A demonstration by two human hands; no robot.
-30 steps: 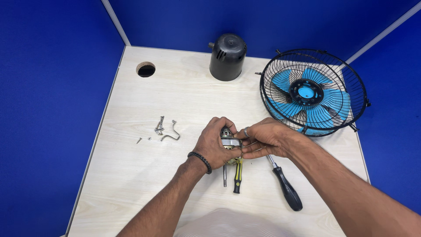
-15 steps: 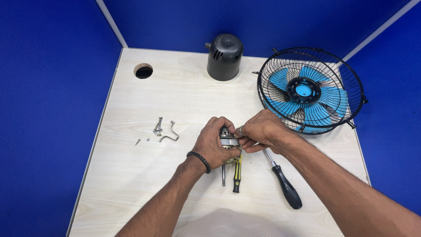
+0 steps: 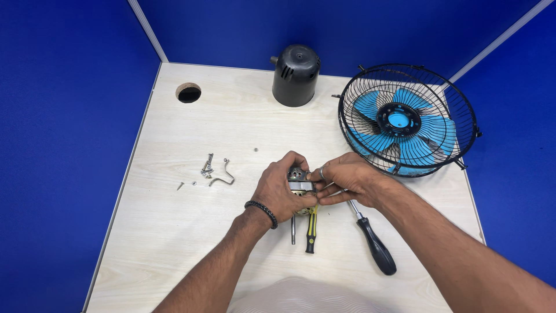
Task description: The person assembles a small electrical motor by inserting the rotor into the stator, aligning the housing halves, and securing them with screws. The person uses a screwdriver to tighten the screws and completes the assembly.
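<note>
Both the left hand (image 3: 281,188) and right hand (image 3: 347,179) grip a small metal motor (image 3: 300,184), its shaft end pointing up.

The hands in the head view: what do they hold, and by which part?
Both hold a small metal motor. The left hand wraps its left side and underside; the right hand pinches its right side with the fingers.

We are counting two hands at work, the left hand (image 3: 282,188) and the right hand (image 3: 347,179), sharing one small metal motor (image 3: 299,184). We are seeing two screwdrivers: one black-handled (image 3: 375,246), one yellow-and-black (image 3: 311,227). We are counting one caged blue fan (image 3: 408,119), one black motor cover (image 3: 296,74), one bent bracket (image 3: 223,175), and a small cluster of screws (image 3: 207,168), too small to number.
</note>
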